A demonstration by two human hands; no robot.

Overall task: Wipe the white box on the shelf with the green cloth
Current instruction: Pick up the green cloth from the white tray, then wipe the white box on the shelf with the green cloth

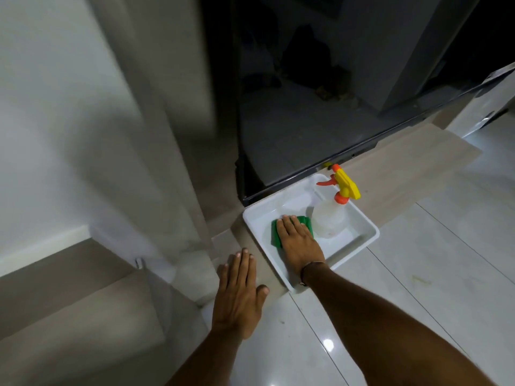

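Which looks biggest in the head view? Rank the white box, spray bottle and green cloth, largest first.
1. white box
2. spray bottle
3. green cloth, though the right hand hides much of it, so its full size is unsure.

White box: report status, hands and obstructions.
Right hand flat on folded green cloth inside shallow white plastic box. Left hand flat beside box. Clear spray bottle standing in box.

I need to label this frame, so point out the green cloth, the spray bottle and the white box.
green cloth (276, 234): head view, its left edge beside the fingers.
spray bottle (328, 215): head view, its clear body.
white box (372, 232): head view, its right rim.
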